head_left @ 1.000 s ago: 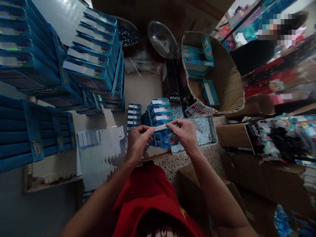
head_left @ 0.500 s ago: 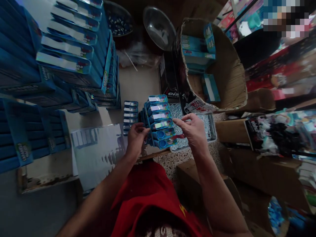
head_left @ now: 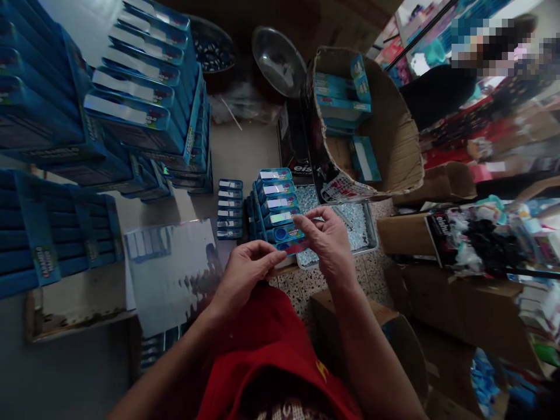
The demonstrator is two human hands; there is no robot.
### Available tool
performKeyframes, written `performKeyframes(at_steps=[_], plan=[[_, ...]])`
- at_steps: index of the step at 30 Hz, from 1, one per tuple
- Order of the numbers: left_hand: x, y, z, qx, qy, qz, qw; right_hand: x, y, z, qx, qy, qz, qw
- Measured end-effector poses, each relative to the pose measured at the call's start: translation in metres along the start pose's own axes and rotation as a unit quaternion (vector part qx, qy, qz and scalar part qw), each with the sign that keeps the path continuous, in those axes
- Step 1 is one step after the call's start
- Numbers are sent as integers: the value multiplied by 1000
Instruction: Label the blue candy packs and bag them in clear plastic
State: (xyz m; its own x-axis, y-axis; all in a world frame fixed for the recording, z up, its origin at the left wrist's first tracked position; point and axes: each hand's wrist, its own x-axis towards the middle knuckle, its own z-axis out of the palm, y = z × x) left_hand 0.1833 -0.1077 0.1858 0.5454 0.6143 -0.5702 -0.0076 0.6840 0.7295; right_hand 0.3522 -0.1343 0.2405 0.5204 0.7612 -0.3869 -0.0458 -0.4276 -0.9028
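A display box of small blue packs (head_left: pixel 276 189) stands in front of me, several packs in a column with pale strips on most of their ends. The nearest packs show a round blue mark and are partly covered by my hands. A thin reddish strip (head_left: pixel 298 248) stretches between my hands across the nearest pack. My left hand (head_left: pixel 251 265) is closed, its thumb and forefinger pinching the strip's left end. My right hand (head_left: pixel 327 238) is closed around the strip's other end, its fingertips beside the packs' right edge.
A smaller row of blue packs (head_left: pixel 230 210) lies to the left. Tall stacks of blue boxes (head_left: pixel 144 111) fill the left side. Behind stand a metal bowl (head_left: pixel 280 61) and an open carton (head_left: pixel 394 163). A tray of pale pellets (head_left: pixel 361 224) sits at right; a person is at upper right.
My left hand has moved from the display box's left side toward me and to the right, and now pinches the reddish strip. My right hand has shifted slightly left.
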Motion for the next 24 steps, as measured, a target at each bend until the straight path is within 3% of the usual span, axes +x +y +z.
performKeyframes(at_steps=[4, 10, 14, 17, 21, 24], plan=[[-1, 6, -18, 33, 13, -2, 999, -4, 17, -16, 29, -48, 21, 998], [15, 21, -21, 143, 69, 17, 987, 7, 31, -7, -69, 32, -23, 997], [28, 18, -23, 157, 69, 14, 985, 16, 30, 0, -139, 56, -42, 988], [35, 9, -25, 138, 71, 16, 988, 21, 35, -1, -153, 49, -46, 986], [43, -19, -12, 95, 88, 40, 991, 27, 48, -11, -217, 139, -85, 962], [57, -47, -7, 83, 115, 94, 985, 30, 61, -25, -106, 118, 8, 987]])
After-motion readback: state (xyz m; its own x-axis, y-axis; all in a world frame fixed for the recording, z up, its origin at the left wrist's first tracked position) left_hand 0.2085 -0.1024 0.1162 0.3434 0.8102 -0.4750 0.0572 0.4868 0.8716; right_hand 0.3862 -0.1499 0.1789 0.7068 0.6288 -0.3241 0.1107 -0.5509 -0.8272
